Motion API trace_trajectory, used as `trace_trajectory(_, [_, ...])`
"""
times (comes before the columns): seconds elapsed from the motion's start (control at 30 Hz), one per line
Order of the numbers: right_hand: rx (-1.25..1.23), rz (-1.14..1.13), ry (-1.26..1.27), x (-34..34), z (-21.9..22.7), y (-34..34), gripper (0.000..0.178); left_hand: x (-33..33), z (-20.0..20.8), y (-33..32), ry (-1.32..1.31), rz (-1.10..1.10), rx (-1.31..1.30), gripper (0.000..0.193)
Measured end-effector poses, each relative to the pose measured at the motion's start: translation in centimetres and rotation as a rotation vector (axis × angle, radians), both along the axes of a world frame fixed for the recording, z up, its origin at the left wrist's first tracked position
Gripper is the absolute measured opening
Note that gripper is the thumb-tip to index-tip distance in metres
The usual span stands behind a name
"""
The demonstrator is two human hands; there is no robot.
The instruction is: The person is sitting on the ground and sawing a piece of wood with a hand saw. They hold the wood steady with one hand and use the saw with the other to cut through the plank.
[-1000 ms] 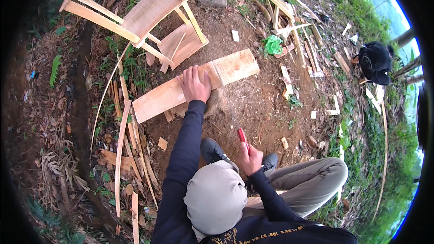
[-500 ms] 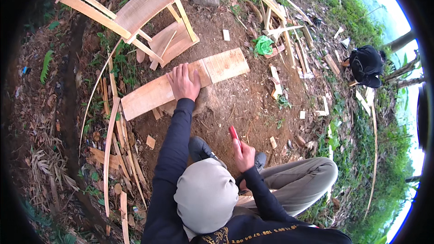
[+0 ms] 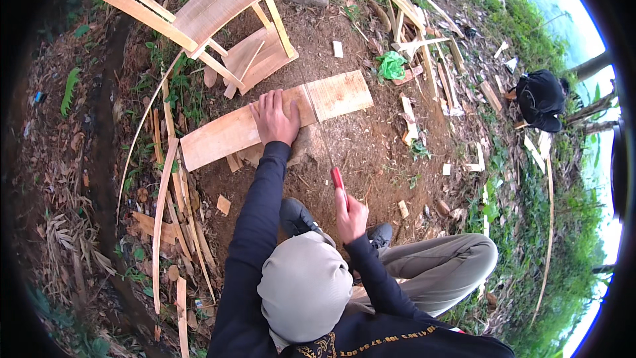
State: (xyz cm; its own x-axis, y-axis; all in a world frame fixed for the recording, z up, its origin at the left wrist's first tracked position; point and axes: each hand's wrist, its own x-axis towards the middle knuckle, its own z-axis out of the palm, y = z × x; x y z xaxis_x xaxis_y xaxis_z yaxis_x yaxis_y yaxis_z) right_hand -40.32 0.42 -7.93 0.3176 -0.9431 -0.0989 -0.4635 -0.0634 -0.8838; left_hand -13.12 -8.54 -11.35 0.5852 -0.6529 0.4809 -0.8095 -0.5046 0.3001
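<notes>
A long pale wooden plank (image 3: pixel 218 138) lies slantwise across a low block (image 3: pixel 303 149), mostly hidden beneath it. My left hand (image 3: pixel 275 119) presses down on the plank near its middle, fingertips reaching over the far edge and thumb apart. In my right hand (image 3: pixel 352 217) is a handsaw (image 3: pixel 337 178), its red handle gripped in closed fingers. The thin blade, seen almost edge-on, runs forward from the handle to a line across the plank, just right of my left hand. My knee is bent at the lower right.
A wooden chair-like frame (image 3: pixel 218 10) stands at the far left. Long wooden strips (image 3: pixel 165 219) lie left of me, and a pile of offcuts (image 3: pixel 427 59) at the far right. A green plastic bag (image 3: pixel 391 65) and a black bundle (image 3: pixel 540 99) are farther right.
My right hand and the saw have moved slightly forward and left. The blade now shows across the plank's line. My left hand keeps its place on the plank; the whole view has shifted a little.
</notes>
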Motion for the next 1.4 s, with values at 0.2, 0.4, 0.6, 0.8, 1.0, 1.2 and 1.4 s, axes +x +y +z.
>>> trace_trajectory(0.2, [0.014, -0.002, -0.019, -2.2, -1.2, 1.8, 0.041, 0.9, -1.0, 0.1, -0.027, 0.007, -0.064, 0.056])
trace_trajectory(0.4, [-0.078, -0.012, -0.034, 4.4, -0.9, -4.0, 0.050, -0.1, 0.0, -0.6, -0.028, -0.016, -0.069, 0.048])
trace_trajectory(0.6, [-0.032, -0.003, -0.096, 1.0, -1.2, 0.1, 0.044, 0.3, 0.5, 0.4, -0.035, 0.014, -0.017, 0.045])
trace_trajectory(0.8, [-0.064, -0.001, -0.018, 0.3, -0.6, -0.8, 0.050, -0.3, -0.1, -0.1, -0.010, 0.102, -0.056, 0.051])
trace_trajectory(1.0, [0.047, 0.093, -0.028, -2.7, 1.7, -1.8, 0.055, 0.0, 0.6, 0.4, 0.002, -0.038, -0.005, 0.050])
trace_trajectory(1.2, [0.018, 0.013, -0.025, 0.7, 2.1, -2.7, 0.057, -0.6, 0.7, 0.0, -0.052, -0.030, -0.042, 0.046])
trace_trajectory(1.4, [0.079, 0.015, 0.011, 0.4, 2.3, -1.4, 0.058, -1.0, 0.7, 0.2, -0.060, -0.059, -0.041, 0.043])
